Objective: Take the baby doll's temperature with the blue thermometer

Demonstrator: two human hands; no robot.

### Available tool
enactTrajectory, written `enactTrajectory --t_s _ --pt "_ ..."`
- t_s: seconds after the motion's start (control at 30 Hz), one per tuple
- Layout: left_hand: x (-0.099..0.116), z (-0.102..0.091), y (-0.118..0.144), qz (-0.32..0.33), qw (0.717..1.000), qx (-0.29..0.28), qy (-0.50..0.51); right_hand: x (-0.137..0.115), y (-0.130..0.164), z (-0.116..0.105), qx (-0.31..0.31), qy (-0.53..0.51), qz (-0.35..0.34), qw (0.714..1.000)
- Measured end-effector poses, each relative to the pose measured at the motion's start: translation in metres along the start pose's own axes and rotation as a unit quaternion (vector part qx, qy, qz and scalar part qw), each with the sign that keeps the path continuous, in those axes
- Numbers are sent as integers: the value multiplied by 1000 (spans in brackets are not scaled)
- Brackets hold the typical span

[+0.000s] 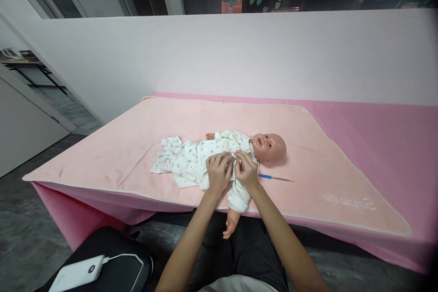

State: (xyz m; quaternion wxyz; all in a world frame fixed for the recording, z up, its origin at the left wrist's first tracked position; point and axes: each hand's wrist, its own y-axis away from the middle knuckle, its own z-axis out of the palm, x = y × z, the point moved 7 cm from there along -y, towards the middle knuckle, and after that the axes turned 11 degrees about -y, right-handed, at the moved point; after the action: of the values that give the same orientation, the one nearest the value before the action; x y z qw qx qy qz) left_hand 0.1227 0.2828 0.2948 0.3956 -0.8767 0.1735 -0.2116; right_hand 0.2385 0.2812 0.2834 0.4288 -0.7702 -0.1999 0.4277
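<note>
A baby doll (273,147) lies on its back across the pink blanket, its head to the right. It wears a white printed baby outfit (190,157) with long sleeves and legs. Both my hands are at the doll's chest, close together on the cloth. My left hand (219,169) has its fingers bent and pinching at the front of the outfit. Beside it, my right hand (245,169) is closed on the same fabric near the collar. The exact bit of cloth between the fingertips is small and partly hidden. One doll arm hangs over the table edge between my forearms.
A thin stick with a blue handle (265,176) lies right of my right hand. The pink blanket (308,155) covers much of the pink-clothed table (383,146). A white wall (239,54) stands behind. A white power bank (78,274) with a cable rests on a black bag at lower left.
</note>
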Motion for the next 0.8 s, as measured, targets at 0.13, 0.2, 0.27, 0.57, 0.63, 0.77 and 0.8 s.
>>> enactTrajectory --t_s 0.13,0.2,0.27,0.57,0.63,0.77,0.8 --pt "0 2 1 -1 1000 -13 13 -4 -2 3 -23 4 -7 1000" --pt "0 4 1 -1 1000 -17 17 -5 -3 2 -22 7 -12 1000" --pt "-1 5 1 0 1000 -21 16 -5 -3 3 -21 10 -14 1000" --pt "-3 5 3 -13 999 -3 42 -2 -2 6 -34 20 -7 999" --pt "-5 3 3 -28 998 6 53 -2 -2 7 -35 23 -4 999" --pt "-5 2 2 -42 998 0 50 -1 -3 7 -40 32 1 999" --pt "-5 3 2 -39 998 -6 48 -1 -3 7 -41 32 1 999"
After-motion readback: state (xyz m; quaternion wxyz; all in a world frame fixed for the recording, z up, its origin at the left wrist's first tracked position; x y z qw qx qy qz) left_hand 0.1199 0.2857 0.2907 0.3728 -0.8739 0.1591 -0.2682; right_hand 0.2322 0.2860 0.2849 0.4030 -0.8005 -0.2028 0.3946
